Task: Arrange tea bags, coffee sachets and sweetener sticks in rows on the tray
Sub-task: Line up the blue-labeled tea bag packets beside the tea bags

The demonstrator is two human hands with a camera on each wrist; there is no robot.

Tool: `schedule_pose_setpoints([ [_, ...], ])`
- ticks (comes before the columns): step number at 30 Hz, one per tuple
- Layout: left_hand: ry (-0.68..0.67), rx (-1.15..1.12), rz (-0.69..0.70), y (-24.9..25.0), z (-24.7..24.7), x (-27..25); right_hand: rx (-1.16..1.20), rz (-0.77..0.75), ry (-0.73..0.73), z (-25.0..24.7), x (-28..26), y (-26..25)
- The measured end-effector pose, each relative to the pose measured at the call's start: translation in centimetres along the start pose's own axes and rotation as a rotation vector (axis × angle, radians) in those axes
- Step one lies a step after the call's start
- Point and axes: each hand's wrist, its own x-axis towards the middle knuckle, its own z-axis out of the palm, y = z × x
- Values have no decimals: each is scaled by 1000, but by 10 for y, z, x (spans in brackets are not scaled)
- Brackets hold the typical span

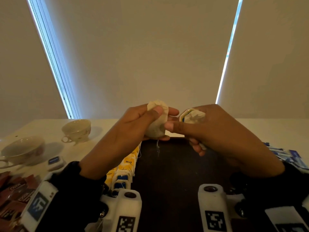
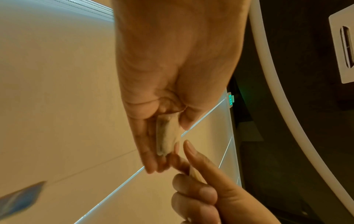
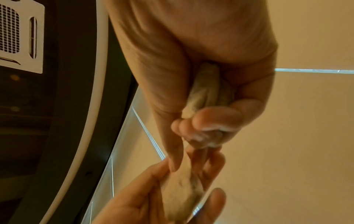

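Observation:
Both hands are raised above the dark tray (image 1: 175,166). My left hand (image 1: 133,126) pinches a pale tea bag (image 1: 158,121) between thumb and fingers, its string dangling below; the same tea bag (image 2: 167,134) shows edge-on in the left wrist view. My right hand (image 1: 215,129) grips a small bunch of tea bags (image 1: 192,116) with a blue-and-yellow tag edge, and its thumb touches the left hand's bag. In the right wrist view the bunch of tea bags (image 3: 206,89) sits in the palm. A row of tea bags with yellow and blue tags (image 1: 127,166) lies along the tray's left side.
Two cream teacups (image 1: 76,129) (image 1: 21,149) stand on the white table at the left. Reddish-brown coffee sachets (image 1: 11,190) lie at the lower left, blue-and-white sweetener sticks (image 1: 291,156) at the right. A small blue-lidded pot (image 1: 56,162) sits near the cups.

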Motion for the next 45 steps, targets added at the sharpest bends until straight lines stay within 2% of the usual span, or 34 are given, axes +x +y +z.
schedule_pose_setpoints([
  [3,-33,31,-61,-7,-2,3,14,23,-17,3,0,0],
  [6,-120,73,-24,-8,-1,3,107,-1,2,2,0,3],
  [10,-160,171,-9,-5,3,3,302,46,-87,0,2,8],
  [13,-170,287,13,-6,-3,2,212,27,-122,-2,3,11],
  [15,-192,519,74,-7,-12,0,83,7,-115,-5,1,9],
  [16,-163,639,106,-7,-16,-1,26,9,-107,-7,0,8],
  [20,98,992,278,-5,-24,0,-168,6,-10,-9,-1,8],
  [22,160,1032,335,-1,-20,-1,-257,-26,66,-6,0,9],
  [24,184,955,383,5,-16,-5,-357,-82,170,-3,1,9],
  [27,104,802,366,14,-8,-12,-326,-153,361,2,3,9],
  [30,-138,726,196,17,0,-15,-77,-120,440,2,6,9],
  [33,-344,747,83,8,5,-15,259,-32,383,-2,4,7],
  [35,-375,793,32,-2,4,-12,441,-28,306,-6,2,5],
  [39,-279,818,-33,-13,-1,-5,584,-22,135,-19,-1,2],
  [42,-210,778,-57,-17,-4,0,566,-14,0,-26,-2,2],
  [45,-163,640,-89,-17,-6,1,519,-13,-154,-29,-5,3],
])
